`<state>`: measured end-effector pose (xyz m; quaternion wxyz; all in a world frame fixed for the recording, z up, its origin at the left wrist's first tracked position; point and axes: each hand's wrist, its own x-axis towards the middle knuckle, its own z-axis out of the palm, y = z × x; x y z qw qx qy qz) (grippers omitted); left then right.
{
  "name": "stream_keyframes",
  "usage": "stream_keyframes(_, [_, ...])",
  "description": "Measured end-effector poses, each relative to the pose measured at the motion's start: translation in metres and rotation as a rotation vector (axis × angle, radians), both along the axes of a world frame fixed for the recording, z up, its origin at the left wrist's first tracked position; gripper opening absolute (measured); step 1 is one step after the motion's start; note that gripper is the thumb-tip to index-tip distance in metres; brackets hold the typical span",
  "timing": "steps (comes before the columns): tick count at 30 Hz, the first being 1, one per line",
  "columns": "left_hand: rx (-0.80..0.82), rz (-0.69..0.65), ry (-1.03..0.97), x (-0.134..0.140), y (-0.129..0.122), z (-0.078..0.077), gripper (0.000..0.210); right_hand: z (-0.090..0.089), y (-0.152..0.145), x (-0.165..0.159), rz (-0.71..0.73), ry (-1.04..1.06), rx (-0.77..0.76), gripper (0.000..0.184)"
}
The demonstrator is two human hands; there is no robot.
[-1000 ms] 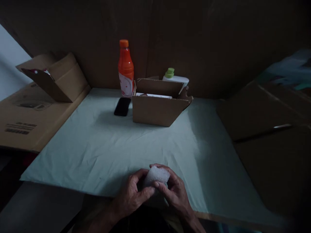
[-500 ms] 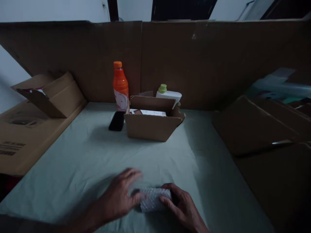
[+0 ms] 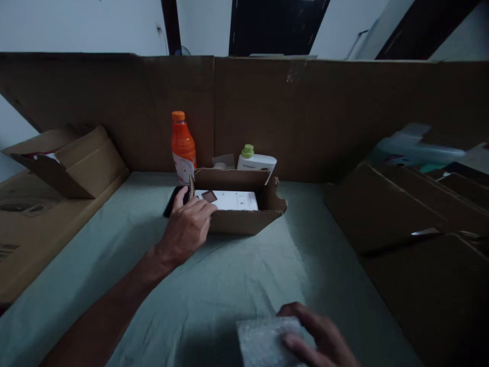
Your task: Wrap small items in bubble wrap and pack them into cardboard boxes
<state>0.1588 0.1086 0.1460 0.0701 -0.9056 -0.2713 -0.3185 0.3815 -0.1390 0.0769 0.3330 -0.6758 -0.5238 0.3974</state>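
My right hand (image 3: 319,336) is closed on a bubble-wrapped packet (image 3: 263,339) at the bottom of the view, with thumb and fingers on its right end. Farther off, my left hand (image 3: 189,220) grips the left front corner of an open cardboard box (image 3: 244,223), its fingers curled over the rim. Inside that box lies a white printed carton (image 3: 233,200). A black phone (image 3: 170,204) rests just left of the box, partly covered by my left hand.
Behind the box stand an orange bottle (image 3: 183,145) and a white bottle with a green cap (image 3: 256,162). A tall cardboard panel (image 3: 324,112) closes off the back. More cardboard boxes flank the green cloth, at left (image 3: 91,168) and right (image 3: 382,209).
My left hand has left the bubble-wrapped packet and reached forward to the cardboard box. The packet, in my right hand, has come nearer and slightly right. The camera view has tilted up.
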Motion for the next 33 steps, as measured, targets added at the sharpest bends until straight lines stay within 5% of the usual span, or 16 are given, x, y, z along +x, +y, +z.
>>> stream_keyframes(6, [-0.074,-0.056,-0.039,-0.041,-0.068,0.009,0.023,0.106,0.006,0.016,-0.516,0.179,0.218,0.043])
stream_keyframes(10, [-0.129,-0.095,-0.083,-0.06,-0.1,0.003,0.029,0.145,0.053,0.003,-0.399,0.005,0.324,0.035])
stream_keyframes(14, [-0.156,-0.095,-0.097,-0.068,-0.11,-0.003,0.035,0.155,0.105,0.0,-0.177,-0.528,0.292,0.035])
stream_keyframes(17, [-0.144,-0.107,-0.106,-0.071,-0.108,-0.003,0.034,0.162,0.12,-0.007,-0.086,-1.149,0.124,0.024])
stream_keyframes(19, [-0.142,-0.122,-0.108,-0.072,-0.106,-0.002,0.034,0.166,0.123,-0.02,0.013,-1.362,-0.002,0.02])
stream_keyframes(24, [-0.141,-0.113,-0.106,-0.072,-0.102,-0.001,0.034,0.153,0.134,-0.048,0.269,-1.379,-0.209,0.019])
stream_keyframes(29, [-0.149,-0.141,-0.108,-0.072,-0.099,-0.003,0.035,0.145,0.13,-0.032,0.496,-1.103,-0.044,0.021])
stream_keyframes(33, [-0.151,-0.118,-0.109,-0.071,-0.097,-0.004,0.035,0.145,0.13,-0.027,0.533,-1.138,-0.068,0.023])
